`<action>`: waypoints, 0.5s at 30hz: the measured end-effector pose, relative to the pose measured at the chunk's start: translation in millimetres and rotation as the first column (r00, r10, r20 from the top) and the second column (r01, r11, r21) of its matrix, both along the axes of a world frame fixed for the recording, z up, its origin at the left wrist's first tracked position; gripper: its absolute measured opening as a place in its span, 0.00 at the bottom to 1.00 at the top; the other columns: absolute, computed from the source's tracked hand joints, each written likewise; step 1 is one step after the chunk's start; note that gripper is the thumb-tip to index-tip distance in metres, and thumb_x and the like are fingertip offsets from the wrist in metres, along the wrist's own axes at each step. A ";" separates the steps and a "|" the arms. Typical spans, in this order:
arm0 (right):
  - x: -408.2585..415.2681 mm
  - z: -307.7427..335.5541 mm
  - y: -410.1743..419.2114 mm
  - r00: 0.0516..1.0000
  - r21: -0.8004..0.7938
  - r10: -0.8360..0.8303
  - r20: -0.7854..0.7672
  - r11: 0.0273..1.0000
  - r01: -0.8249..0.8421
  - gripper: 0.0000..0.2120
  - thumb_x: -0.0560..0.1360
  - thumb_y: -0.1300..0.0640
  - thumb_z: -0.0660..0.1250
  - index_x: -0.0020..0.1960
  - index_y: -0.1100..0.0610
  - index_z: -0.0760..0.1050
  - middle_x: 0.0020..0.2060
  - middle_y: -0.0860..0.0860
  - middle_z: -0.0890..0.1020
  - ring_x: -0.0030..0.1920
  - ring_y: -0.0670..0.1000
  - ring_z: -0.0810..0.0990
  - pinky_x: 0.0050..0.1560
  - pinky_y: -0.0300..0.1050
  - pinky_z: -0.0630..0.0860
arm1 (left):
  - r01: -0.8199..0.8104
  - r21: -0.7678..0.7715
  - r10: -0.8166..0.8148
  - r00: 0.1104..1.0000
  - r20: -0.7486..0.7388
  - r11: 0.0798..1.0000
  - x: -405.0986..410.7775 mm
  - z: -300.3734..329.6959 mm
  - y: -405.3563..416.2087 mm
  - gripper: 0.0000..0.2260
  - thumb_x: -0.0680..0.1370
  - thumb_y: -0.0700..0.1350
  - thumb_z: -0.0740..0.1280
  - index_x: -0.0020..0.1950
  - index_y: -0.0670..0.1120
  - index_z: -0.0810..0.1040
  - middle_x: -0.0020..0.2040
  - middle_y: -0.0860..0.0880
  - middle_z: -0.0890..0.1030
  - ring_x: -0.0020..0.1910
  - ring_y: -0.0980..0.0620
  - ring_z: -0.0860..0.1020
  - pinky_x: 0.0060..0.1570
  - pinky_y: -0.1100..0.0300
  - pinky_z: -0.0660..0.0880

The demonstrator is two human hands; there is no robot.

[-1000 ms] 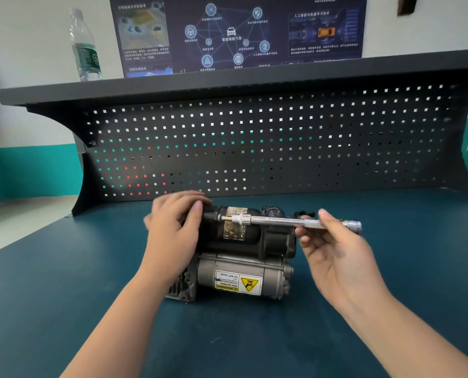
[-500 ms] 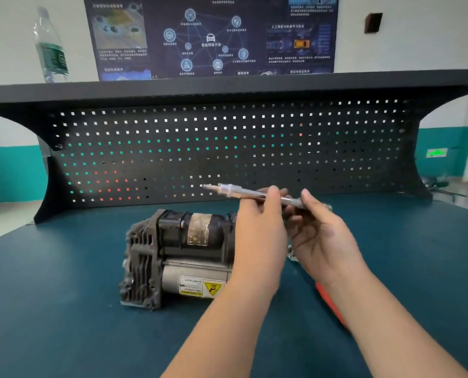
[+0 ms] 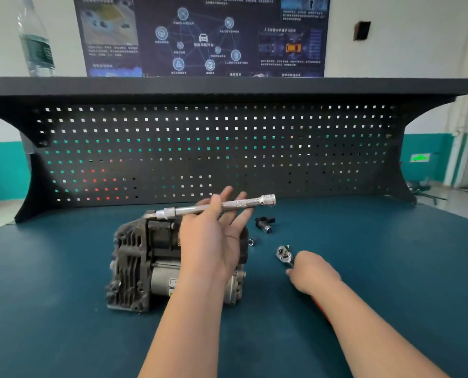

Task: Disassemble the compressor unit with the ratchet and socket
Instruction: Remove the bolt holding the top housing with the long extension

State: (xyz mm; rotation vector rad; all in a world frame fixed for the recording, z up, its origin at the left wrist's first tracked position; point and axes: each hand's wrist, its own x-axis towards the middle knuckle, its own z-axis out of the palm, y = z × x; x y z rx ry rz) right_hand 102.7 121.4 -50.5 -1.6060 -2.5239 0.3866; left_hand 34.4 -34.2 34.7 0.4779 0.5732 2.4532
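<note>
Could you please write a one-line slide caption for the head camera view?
Left hand holds an extension bar above the compressor; right hand reaches the ratchet.

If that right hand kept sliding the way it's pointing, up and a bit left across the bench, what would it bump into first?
Most likely the ratchet: its shiny head lies just beyond the right hand, which already seems to be on its handle. Farther along that line sits a small metal piece, then the compressor. Depth is hard to judge here.
</note>
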 end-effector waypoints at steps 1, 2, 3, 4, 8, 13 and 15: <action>1.4 0.2 0.5 1.000 0.007 -0.005 -0.012 1.000 0.005 0.09 0.79 0.51 0.61 0.52 0.56 0.72 0.50 0.52 0.78 0.47 0.55 0.75 0.43 0.43 0.69 | 0.007 -0.003 -0.007 1.000 0.010 1.000 0.0 -1.1 0.6 0.05 0.81 0.34 0.57 0.54 0.41 0.64 0.55 0.35 0.79 0.49 0.37 0.82 0.42 0.45 0.81; 3.9 1.3 1.3 0.999 0.000 -0.013 -0.051 1.000 0.013 0.08 0.80 0.52 0.60 0.48 0.57 0.71 0.47 0.52 0.77 0.45 0.55 0.74 0.43 0.43 0.69 | 0.009 -0.001 -0.009 1.000 0.008 1.000 0.2 -1.8 1.2 0.07 0.80 0.32 0.57 0.55 0.41 0.63 0.54 0.34 0.79 0.48 0.37 0.82 0.43 0.45 0.81; 7.1 4.0 4.5 0.990 -0.027 -0.012 -0.139 1.000 0.009 0.09 0.80 0.53 0.60 0.44 0.58 0.70 0.42 0.53 0.77 0.42 0.55 0.75 0.42 0.43 0.70 | 0.007 0.003 -0.007 1.000 -0.005 1.000 0.4 -2.0 1.3 0.08 0.80 0.32 0.57 0.56 0.41 0.63 0.52 0.34 0.80 0.47 0.37 0.82 0.43 0.46 0.81; 11.1 9.4 6.4 0.953 -0.094 0.001 -0.304 0.995 -0.031 0.11 0.81 0.55 0.59 0.42 0.59 0.70 0.38 0.54 0.77 0.39 0.55 0.76 0.40 0.43 0.71 | 0.011 0.012 -0.010 1.000 -0.025 1.000 1.3 -1.5 0.8 0.07 0.80 0.32 0.58 0.56 0.40 0.64 0.49 0.35 0.81 0.46 0.37 0.83 0.42 0.47 0.81; 21.1 42.9 -14.6 0.335 -0.349 -0.186 -0.924 0.767 -0.538 0.05 0.81 0.63 0.58 0.51 0.61 0.72 0.30 0.53 0.74 0.24 0.49 0.70 0.26 0.42 0.69 | 0.026 0.069 -0.022 0.998 -0.052 0.997 0.2 1.2 -2.3 0.02 0.80 0.34 0.59 0.50 0.35 0.69 0.41 0.39 0.84 0.42 0.42 0.84 0.37 0.55 0.81; 29.2 68.4 -52.8 0.175 -0.273 -0.384 -0.907 0.217 -0.937 0.25 0.76 0.36 0.54 0.39 0.56 0.75 0.25 0.48 0.62 0.23 0.45 0.55 0.22 0.38 0.57 | -0.009 0.090 0.013 0.999 -0.050 0.996 -3.3 2.2 -7.3 0.04 0.79 0.37 0.61 0.51 0.36 0.70 0.37 0.42 0.84 0.38 0.46 0.84 0.34 0.59 0.80; 31.5 67.4 -61.7 0.147 -0.186 -0.340 -0.929 0.085 -0.979 0.24 0.79 0.39 0.52 0.40 0.56 0.74 0.27 0.47 0.61 0.25 0.45 0.54 0.24 0.38 0.56 | -0.021 0.084 0.026 0.998 -0.058 0.996 -4.3 2.2 -8.1 0.04 0.80 0.38 0.61 0.48 0.36 0.72 0.37 0.43 0.84 0.37 0.47 0.84 0.34 0.61 0.80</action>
